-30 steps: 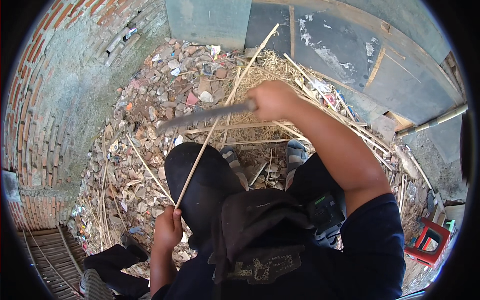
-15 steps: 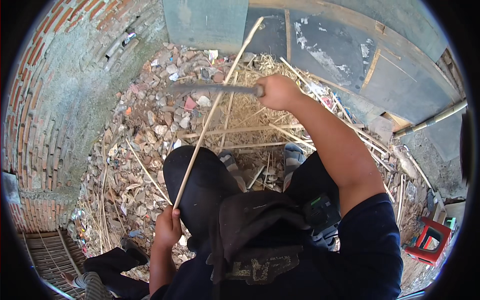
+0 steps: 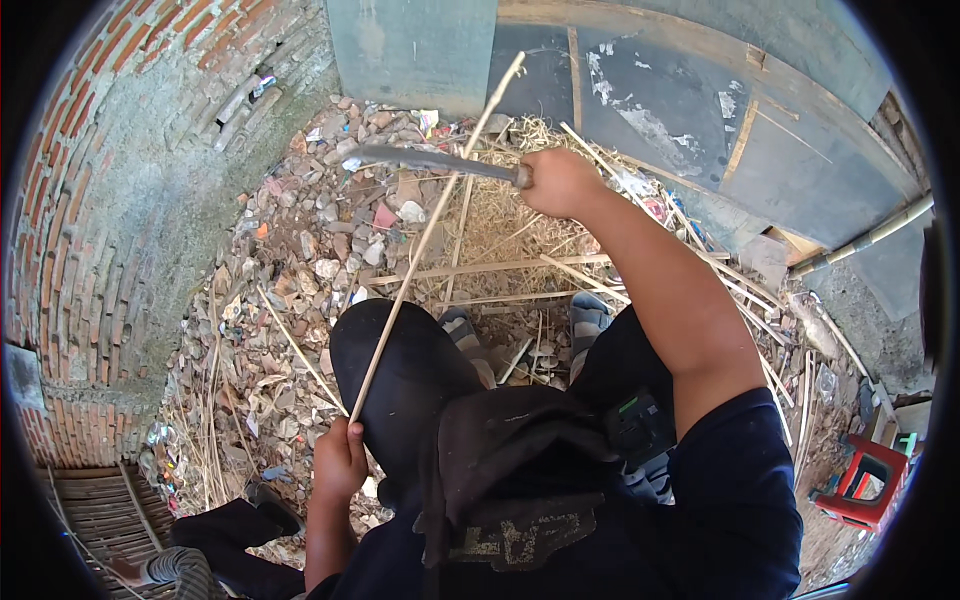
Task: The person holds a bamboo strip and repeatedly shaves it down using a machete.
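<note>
My left hand (image 3: 339,462) is closed round the near end of a long, thin bamboo strip (image 3: 408,275). The strip slants away from me over my left knee, its far end raised beyond the shavings. My right hand (image 3: 562,183) grips the handle of a machete (image 3: 425,159), whose blade points left. The blade crosses the strip toward its far part; whether its edge touches the strip I cannot tell. Below the blade lies a heap of pale shavings (image 3: 510,210).
Rubble (image 3: 290,270) covers the ground, with loose bamboo strips (image 3: 490,268) across it. A brick wall (image 3: 130,240) rises at left, dark panels (image 3: 650,110) stand ahead. A red plastic stool (image 3: 862,485) is at right. Another person's leg (image 3: 225,535) shows at lower left.
The machete blade has swung slightly and its tip sits a little higher. The bamboo strip's far end has dropped slightly nearer to me. Both hands keep their grips.
</note>
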Motion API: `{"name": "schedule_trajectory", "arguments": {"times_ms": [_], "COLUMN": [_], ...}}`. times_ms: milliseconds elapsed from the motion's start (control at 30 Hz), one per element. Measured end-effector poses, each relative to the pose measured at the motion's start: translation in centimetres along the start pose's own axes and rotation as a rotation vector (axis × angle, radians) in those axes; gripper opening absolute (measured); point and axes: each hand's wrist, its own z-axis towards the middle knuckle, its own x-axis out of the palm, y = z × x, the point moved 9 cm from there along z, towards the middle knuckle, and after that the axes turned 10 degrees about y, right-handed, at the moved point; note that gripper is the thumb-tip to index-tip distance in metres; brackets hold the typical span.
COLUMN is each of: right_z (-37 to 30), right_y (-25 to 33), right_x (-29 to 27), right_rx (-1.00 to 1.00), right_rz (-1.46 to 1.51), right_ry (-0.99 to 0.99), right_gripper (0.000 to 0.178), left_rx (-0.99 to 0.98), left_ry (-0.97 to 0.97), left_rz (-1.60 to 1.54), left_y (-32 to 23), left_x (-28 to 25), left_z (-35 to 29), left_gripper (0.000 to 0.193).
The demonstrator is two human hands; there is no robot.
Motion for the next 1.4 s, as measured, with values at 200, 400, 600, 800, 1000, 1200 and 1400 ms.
{"name": "schedule_trajectory", "arguments": {"times_ms": [200,400,600,800,1000,1200,1400], "right_z": [-2.4,-1.3,-1.3,-4.4,-1.6,-3.8,-1.3], "right_y": [5.1,3.1,-0.4,6.9,-2.6,5.1,-2.7], "right_x": [0.1,0.2,-2.1,-0.4,-2.0,0.0,-2.0], "right_rx": [-0.159,-0.165,-0.018,-0.4,0.01,-0.19,-0.078], "right_rz": [-0.157,-0.204,-0.093,-0.435,-0.192,-0.253,-0.042], "right_ry": [0.028,0.054,-0.137,-0.075,-0.109,0.076,-0.104], "right_gripper": [0.02,0.017,0.018,0.013,0.019,0.018,0.018], "left_rx": [0.005,0.004,0.004,0.028,-0.024,-0.116,-0.033], "left_ry": [0.024,0.014,0.053,0.081,0.091,0.108,0.052], "left_rz": [-0.062,-0.001,-0.056,-0.1,-0.067,-0.157,-0.117], "left_y": [0.0,0.6,0.4,0.4,0.5,1.9,2.5], "left_x": [-0.3,-0.1,-0.5,-0.2,-0.3,0.2,0.4], "left_z": [-0.7,-1.0,-0.6,-2.7,-3.7,-4.2,-4.5], "left_gripper": [0.041,0.043,0.042,0.044,0.038,0.039,0.04]}}
